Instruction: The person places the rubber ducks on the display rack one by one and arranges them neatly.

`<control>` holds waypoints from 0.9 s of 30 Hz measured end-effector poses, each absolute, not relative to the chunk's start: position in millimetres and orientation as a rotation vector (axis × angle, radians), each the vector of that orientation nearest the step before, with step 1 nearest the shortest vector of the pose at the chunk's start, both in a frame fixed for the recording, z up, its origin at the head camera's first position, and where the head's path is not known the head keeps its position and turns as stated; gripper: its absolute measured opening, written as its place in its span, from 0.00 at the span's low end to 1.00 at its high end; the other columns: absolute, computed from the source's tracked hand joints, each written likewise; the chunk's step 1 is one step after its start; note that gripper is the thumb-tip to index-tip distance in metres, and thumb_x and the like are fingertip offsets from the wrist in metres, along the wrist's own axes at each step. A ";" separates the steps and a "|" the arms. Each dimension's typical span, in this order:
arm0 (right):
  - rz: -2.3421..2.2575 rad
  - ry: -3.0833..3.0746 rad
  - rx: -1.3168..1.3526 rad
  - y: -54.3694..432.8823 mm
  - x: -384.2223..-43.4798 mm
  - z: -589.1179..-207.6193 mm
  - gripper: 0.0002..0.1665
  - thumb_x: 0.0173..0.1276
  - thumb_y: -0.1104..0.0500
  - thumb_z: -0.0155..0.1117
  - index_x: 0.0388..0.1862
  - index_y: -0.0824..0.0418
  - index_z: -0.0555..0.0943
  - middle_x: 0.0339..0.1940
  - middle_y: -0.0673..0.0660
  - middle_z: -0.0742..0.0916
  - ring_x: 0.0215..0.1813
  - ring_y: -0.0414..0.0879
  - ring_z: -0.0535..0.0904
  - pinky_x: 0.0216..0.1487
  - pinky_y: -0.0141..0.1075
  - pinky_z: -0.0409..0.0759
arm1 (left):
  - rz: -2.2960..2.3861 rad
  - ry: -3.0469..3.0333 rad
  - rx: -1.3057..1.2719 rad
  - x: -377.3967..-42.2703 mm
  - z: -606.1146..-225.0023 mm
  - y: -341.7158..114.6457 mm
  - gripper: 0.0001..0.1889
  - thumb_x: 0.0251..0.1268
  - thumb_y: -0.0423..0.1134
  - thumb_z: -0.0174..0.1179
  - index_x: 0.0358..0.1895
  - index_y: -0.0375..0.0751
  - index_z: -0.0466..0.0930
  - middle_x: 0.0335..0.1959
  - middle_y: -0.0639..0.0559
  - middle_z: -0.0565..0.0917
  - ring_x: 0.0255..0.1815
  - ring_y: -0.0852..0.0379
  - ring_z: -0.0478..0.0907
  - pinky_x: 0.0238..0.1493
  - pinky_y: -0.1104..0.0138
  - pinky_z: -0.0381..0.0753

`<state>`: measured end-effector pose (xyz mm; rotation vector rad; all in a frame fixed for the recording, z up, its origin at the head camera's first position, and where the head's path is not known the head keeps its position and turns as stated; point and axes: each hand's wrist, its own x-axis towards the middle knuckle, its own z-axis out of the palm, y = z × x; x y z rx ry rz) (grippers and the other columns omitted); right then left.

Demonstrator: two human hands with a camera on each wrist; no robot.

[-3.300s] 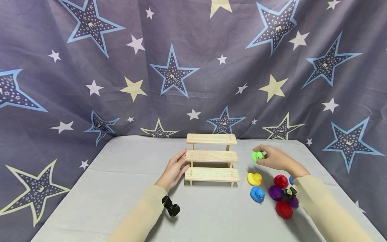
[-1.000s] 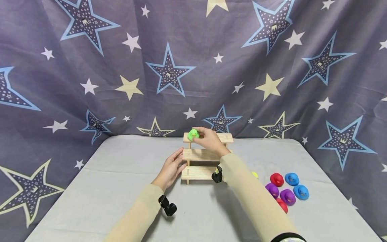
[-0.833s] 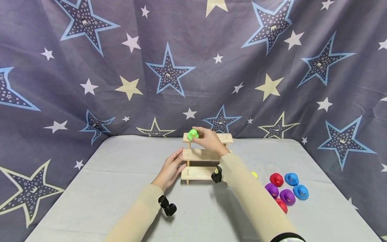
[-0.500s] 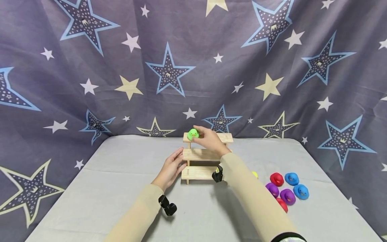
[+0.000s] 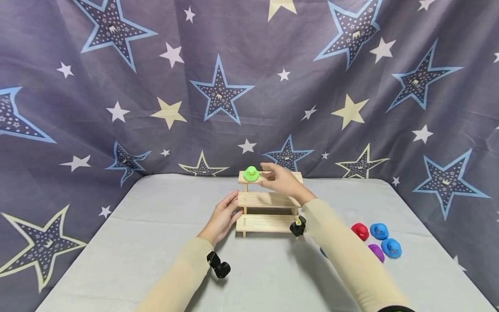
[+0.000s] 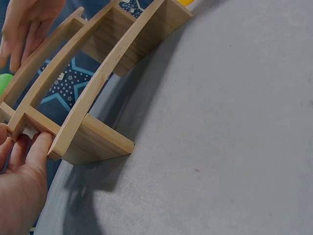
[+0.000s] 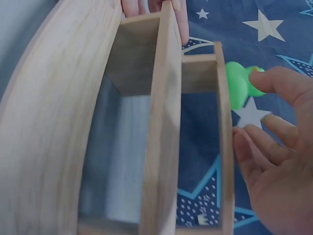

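Grips the pale wooden three-tiered stand (image 5: 265,199) with left fingers (image 5: 230,199), poising released right fingers (image 5: 270,167) just right of the rounded green toy duck (image 5: 251,174).

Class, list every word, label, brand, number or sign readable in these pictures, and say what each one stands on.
Readable words, labels, brands, numbers: none in any view.
Star-print backdrop: small crown emblems inside some stars; pictures only, no readable lettering.
Three-tier wooden shelf and green rubber duck: no lettering visible.
Black left-wrist camera: too small to tell.
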<state>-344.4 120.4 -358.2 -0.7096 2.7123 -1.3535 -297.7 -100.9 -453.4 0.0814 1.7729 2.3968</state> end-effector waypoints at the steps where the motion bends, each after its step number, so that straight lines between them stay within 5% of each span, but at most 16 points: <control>1: -1.344 2.710 -0.715 125.1 -342.4 -356.8 0.40 0.69 0.58 0.69 0.77 0.59 0.65 0.72 0.60 0.74 0.65 0.56 0.76 0.65 0.47 0.80 | 2.400 1.772 0.077 -297.5 -453.3 -100.4 0.27 0.82 0.31 0.41 0.79 0.39 0.53 0.78 0.40 0.57 0.76 0.43 0.59 0.73 0.57 0.69; 17: -1.195 2.639 -0.993 195.7 -314.7 -353.2 0.32 0.69 0.60 0.69 0.69 0.68 0.72 0.61 0.66 0.81 0.58 0.61 0.80 0.61 0.53 0.82 | 2.389 1.784 0.084 -295.1 -450.5 -100.6 0.27 0.82 0.30 0.40 0.79 0.38 0.53 0.78 0.40 0.57 0.76 0.43 0.58 0.73 0.57 0.69; 27: -1.121 2.627 -0.948 231.6 -305.1 -359.5 0.26 0.69 0.59 0.70 0.62 0.68 0.76 0.58 0.67 0.82 0.55 0.60 0.82 0.59 0.55 0.83 | 2.394 1.779 0.094 -295.4 -450.2 -100.5 0.27 0.82 0.30 0.40 0.79 0.37 0.52 0.78 0.39 0.57 0.76 0.42 0.58 0.73 0.56 0.68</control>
